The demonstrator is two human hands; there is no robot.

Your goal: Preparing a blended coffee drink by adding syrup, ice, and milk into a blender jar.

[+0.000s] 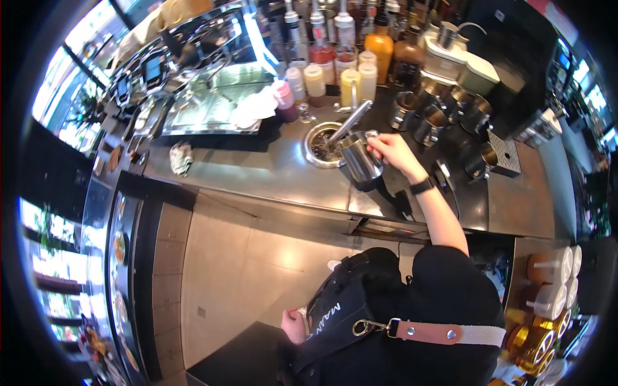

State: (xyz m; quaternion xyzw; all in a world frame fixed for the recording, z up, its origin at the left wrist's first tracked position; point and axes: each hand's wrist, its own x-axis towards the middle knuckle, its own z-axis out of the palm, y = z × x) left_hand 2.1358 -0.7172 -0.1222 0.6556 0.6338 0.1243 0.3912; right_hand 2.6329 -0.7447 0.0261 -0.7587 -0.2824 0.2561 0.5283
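My right hand (pixel 386 150), with a dark band at the wrist, grips the handle of a stainless steel milk pitcher (pixel 362 159). The pitcher is tilted, its mouth towards a small round sink (pixel 333 164) set in the counter. In the sink leans a long metal utensil (pixel 348 123), its upper end just behind the pitcher. What the pitcher holds cannot be seen. Low beside the dark apron, my left hand (pixel 294 327) has its fingers curled around a small pale cloth-like thing (pixel 303 312), mostly hidden.
Several steel pitchers (pixel 429 126) stand right of the sink, near a perforated metal block (pixel 504 152). Squeeze bottles (pixel 314 79) and pump bottles line the back. An espresso machine (pixel 212 96) stands at left, with a crumpled cloth (pixel 181 158) before it. A dark surface (pixel 236 350) lies low beside me.
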